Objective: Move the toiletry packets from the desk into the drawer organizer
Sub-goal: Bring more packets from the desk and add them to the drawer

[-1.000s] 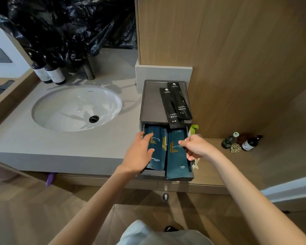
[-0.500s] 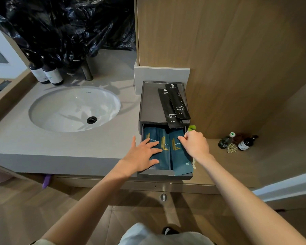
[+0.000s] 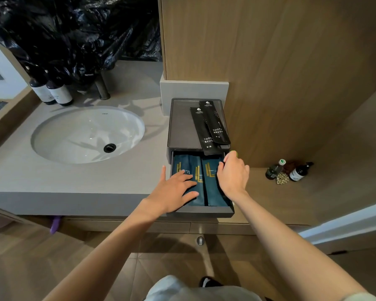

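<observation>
You can read "TOOTH BRUSH" in white capitals on each of the two black packets (image 3: 211, 127) lying on top of the drawer organizer (image 3: 182, 127); on both, the last letters run off at the packet edge or under the overlap. Each also carries a small round white emblem near its top end, with a line of tiny characters you cannot make out. On the teal packets (image 3: 211, 183) in the open drawer, you see gold bars and small pale lettering that looks like "LIGHT LUXURY", partly covered. The basin (image 3: 87, 135) bears a small mark near its rim, too small to read. The bottle labels stay illegible.
</observation>
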A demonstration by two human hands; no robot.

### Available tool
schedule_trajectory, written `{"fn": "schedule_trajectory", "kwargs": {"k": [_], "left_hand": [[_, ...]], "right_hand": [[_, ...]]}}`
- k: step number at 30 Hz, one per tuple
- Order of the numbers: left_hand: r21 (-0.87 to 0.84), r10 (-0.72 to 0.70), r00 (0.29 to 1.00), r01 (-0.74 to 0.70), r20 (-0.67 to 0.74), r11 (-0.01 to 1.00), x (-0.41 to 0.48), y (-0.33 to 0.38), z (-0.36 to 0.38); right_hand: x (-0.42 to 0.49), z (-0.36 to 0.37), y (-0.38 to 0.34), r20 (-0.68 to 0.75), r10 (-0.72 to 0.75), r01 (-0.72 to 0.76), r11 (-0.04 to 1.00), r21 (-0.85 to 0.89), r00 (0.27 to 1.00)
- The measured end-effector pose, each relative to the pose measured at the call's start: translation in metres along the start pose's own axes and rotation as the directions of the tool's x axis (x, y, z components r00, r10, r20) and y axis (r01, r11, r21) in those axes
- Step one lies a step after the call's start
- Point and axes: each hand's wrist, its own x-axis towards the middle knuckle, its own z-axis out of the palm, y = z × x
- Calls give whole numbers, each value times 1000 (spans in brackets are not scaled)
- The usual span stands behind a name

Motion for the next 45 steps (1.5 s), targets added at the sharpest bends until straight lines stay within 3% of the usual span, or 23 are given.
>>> {"fn": "schedule_trajectory", "kwargs": {"k": [2, 5, 8, 10, 13, 22, 25, 27, 30, 33, 35, 38, 41, 45], "left_hand": [[-79, -1, 1000, 2, 17, 997, -7, 0, -1], [-62, 19, 998, -15, 59, 998, -18, -3, -1], [24, 52, 996, -54, 75, 998, -21, -7, 6], [88, 69, 994, -76, 86, 993, -20, -10, 11], [137, 63, 992, -77, 108, 988, -20, -10, 13], [171, 26, 986, -54, 164, 984, -22, -4, 6], [121, 29, 989, -47, 147, 992, -25, -6, 3], [2, 40, 993, -41, 110, 999, -25, -6, -4], [-205, 36, 998, -46, -51, 978, -21, -7, -21], [-333, -17, 966, -73, -259, 940, -6, -6, -37], [-560, -168, 950, -9, -264, 828, 14, 1, -45], [-826, -341, 940, 168, -31, 538, 50, 8, -50], [-877, -347, 926, 286, 149, 385, 76, 11, -46], [-933, -357, 879, 357, 316, 52, 92, 12, -43]], "right_hand": [[0, -2, 2, 13, -49, 48, 998, 52, 999], [0, -13, 7, 135, -276, 272, 961, 50, 952], [-9, -39, 5, 416, -481, 486, 868, 102, 772], [-18, -48, 5, 571, -516, 592, 804, 65, 639], [-25, -42, 12, 678, -453, 662, 747, -66, 579], [-18, -25, 4, 594, -534, 776, 568, -274, 601], [-11, -27, -1, 581, -517, 736, 637, -228, 628], [-8, -37, -2, 513, -499, 640, 756, -135, 698], [1, -53, -1, 263, -463, 471, 882, 36, 847], [24, -60, -1, 86, -345, 321, 923, 212, 935], [43, -58, -2, 58, -289, 263, 925, 274, 956], [71, -46, -6, 107, -225, 185, 936, 298, 968], [90, -33, -11, 226, -169, 92, 945, 313, 959], [103, -23, -18, 341, -114, 31, 970, 240, 933]]}}
